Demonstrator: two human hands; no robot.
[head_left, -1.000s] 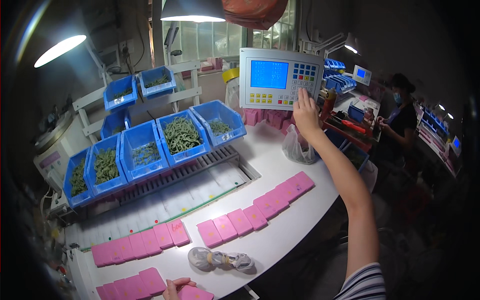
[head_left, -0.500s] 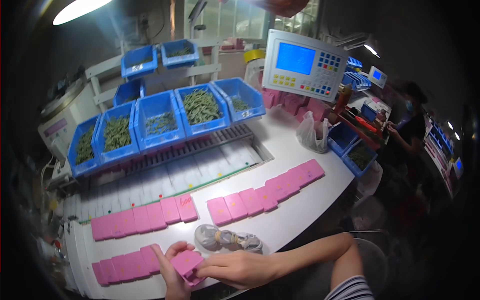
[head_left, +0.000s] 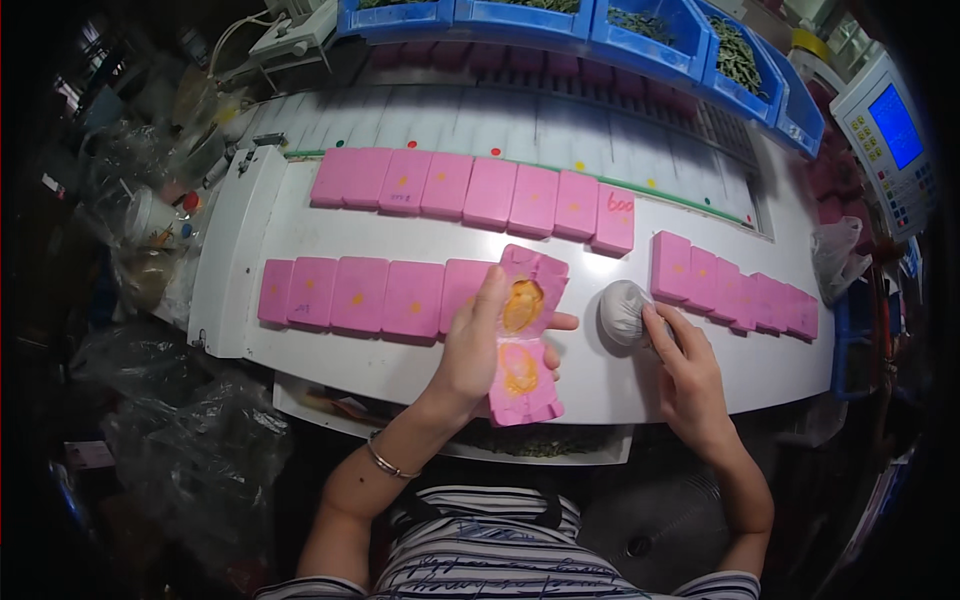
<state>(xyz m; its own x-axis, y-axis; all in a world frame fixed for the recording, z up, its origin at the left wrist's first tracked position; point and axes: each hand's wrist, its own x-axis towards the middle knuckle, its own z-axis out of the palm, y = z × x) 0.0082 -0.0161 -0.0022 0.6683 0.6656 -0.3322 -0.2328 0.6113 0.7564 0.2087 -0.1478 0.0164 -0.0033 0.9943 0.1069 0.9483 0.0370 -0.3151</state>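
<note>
Currently in the left hand: a pink mould [head_left: 519, 338], opened out, held above the white table [head_left: 600, 392].
Left grip: the left hand [head_left: 468, 348] is closed on the mould, thumb along its left edge, fingers passing behind and showing past its right edge.
Right grip: the right hand [head_left: 692, 375] has thumb and fingers closed on the near right side of a pale grey pouch [head_left: 624, 315], to the right of the mould and apart from it; whether the pouch is lifted off the table I cannot tell.
Why held so: the spread hold probably keeps both inner faces turned up and in plain sight, with the other hand free for the pouch.
Block rows: one row of pink blocks [head_left: 357, 298] runs leftward from the left grip, a second row [head_left: 489, 190] lies beyond it, and a third row [head_left: 735, 295] sits beyond and right of the right grip; the order likely keeps them sorted and within reach.
Mould's look: two matt pink halves meet at a pale crease; an upper hollow [head_left: 523, 303] is stained deep orange-yellow, a lower hollow [head_left: 520, 368] looks paler and patchier, and the outer ends are notched.
</note>
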